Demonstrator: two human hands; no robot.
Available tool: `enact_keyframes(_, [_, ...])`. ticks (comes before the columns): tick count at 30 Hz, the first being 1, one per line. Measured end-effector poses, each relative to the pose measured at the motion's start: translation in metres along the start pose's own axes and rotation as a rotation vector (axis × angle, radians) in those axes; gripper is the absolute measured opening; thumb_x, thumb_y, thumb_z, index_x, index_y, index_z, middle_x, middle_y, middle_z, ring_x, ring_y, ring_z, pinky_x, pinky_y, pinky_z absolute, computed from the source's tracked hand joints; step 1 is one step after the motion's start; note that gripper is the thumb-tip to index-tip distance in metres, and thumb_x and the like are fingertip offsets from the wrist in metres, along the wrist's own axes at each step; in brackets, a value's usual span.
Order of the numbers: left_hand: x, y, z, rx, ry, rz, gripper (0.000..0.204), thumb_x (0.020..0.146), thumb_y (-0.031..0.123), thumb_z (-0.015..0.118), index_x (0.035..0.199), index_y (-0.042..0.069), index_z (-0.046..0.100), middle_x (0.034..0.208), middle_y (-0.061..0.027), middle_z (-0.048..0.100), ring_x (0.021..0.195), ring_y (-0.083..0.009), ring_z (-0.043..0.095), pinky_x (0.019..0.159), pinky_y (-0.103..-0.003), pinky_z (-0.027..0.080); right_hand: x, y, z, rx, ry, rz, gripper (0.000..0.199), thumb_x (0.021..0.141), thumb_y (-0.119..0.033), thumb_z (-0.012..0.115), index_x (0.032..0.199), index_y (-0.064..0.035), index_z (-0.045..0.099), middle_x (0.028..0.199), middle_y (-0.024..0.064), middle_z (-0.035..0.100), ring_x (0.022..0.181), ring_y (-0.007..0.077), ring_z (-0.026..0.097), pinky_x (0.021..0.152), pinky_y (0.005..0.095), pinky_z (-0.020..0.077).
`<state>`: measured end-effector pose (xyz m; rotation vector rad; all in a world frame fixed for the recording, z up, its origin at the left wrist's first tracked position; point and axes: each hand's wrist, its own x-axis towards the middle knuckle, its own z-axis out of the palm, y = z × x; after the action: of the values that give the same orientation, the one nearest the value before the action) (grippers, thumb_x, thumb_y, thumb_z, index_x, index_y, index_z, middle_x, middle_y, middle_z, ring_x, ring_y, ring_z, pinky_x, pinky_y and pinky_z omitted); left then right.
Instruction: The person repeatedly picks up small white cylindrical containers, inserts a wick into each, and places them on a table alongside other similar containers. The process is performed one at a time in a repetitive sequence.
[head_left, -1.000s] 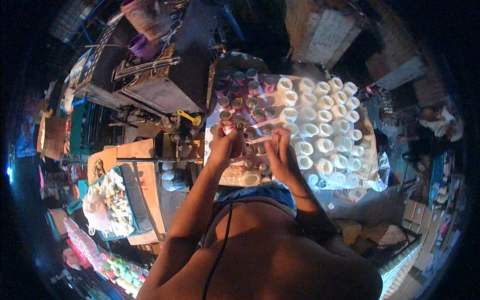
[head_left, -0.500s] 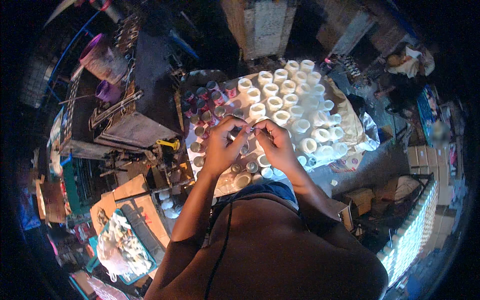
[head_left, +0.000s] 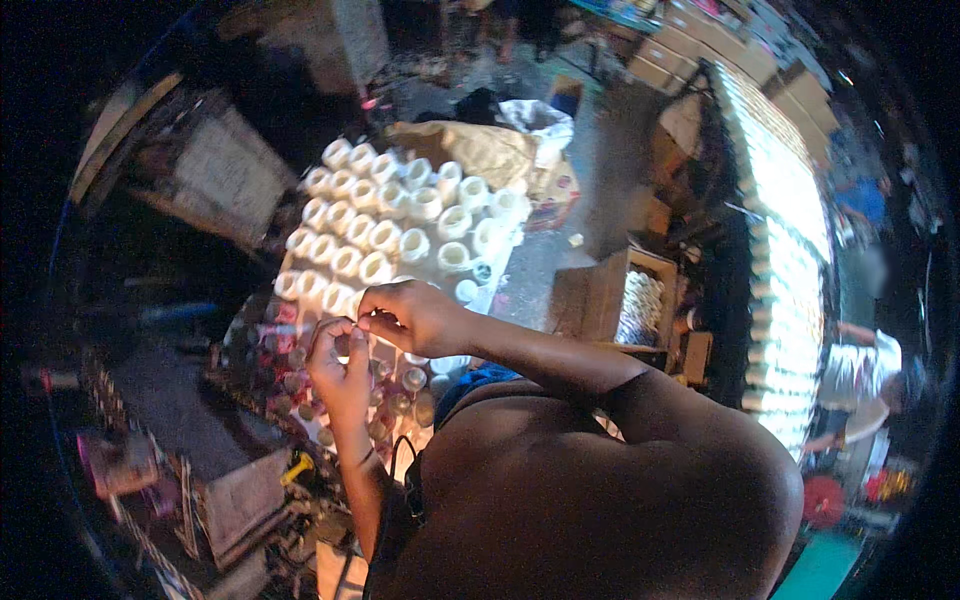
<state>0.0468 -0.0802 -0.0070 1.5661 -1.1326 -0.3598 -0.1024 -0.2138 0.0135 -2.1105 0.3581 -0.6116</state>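
Observation:
My left hand (head_left: 340, 370) and my right hand (head_left: 412, 318) meet over the near left part of a table, fingertips pinched close together. Whatever they pinch is too small to make out. Beneath and beyond them stand rows of white, wide-mouthed pots (head_left: 384, 236), open at the top. Close to my left hand are several small red-and-dark cups (head_left: 287, 313), partly hidden by shadow and blur. Smaller pale, round-topped containers (head_left: 413, 379) stand below my right wrist, near my body.
Brown sheeting (head_left: 465, 148) covers the table's far edge. At right are an open cardboard box (head_left: 668, 262) with pale pieces inside and a long rack (head_left: 785, 260) of bright white items. A person in a white top (head_left: 868, 365) is at far right. A yellow-handled tool (head_left: 298, 467) lies lower left.
The view has turned to the right, so the table now appears further left and the rack and another person show at right. My hands stay pinched together.

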Motion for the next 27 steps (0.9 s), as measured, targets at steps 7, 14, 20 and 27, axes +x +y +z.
enact_keyframes(7, [0.013,0.009,0.041,-0.301,-0.278,-0.298,0.005,0.095,0.001,0.065,0.095,0.0,0.06,0.094,-0.0045,0.062,0.083,-0.0144,0.058,0.08,-0.032,0.05,-0.046,0.003,-0.047,-0.029,0.138,0.069,0.013,0.095,-0.014,0.073,0.101,-0.0034,0.071,0.095,0.0146,0.072,0.088,0.0341,0.072,0.076,0.044,0.0545])
enact_keyframes(14, [0.008,0.0,0.061,-0.331,-0.381,-0.137,0.02,0.098,0.009,0.068,0.114,0.003,0.056,0.108,-0.0063,0.062,0.1,-0.0191,0.06,0.095,-0.036,0.049,-0.076,-0.01,-0.053,-0.101,0.253,0.251,0.014,0.089,-0.018,0.076,0.095,-0.0049,0.076,0.095,0.016,0.075,0.086,0.0375,0.072,0.075,0.0465,0.0567])
enact_keyframes(20, [0.01,0.016,0.053,-0.471,-0.392,-0.19,0.083,0.093,0.009,0.078,0.156,0.007,0.024,0.147,-0.0199,0.055,0.129,-0.0251,0.056,0.113,-0.04,0.043,-0.08,-0.004,-0.049,-0.066,0.435,0.241,0.014,0.087,-0.013,0.074,0.099,-0.0048,0.072,0.094,0.0184,0.073,0.088,0.0393,0.071,0.078,0.0482,0.0558])
enact_keyframes(27, [0.008,0.01,0.043,-0.637,-0.306,-0.262,0.072,0.086,-0.008,0.076,0.15,0.004,0.043,0.156,-0.0227,0.052,0.132,-0.0268,0.057,0.116,-0.04,0.045,-0.071,-0.029,-0.058,-0.187,0.445,0.155,0.016,0.088,-0.011,0.077,0.102,-0.0087,0.073,0.097,0.0155,0.065,0.093,0.0383,0.067,0.078,0.0474,0.0541])
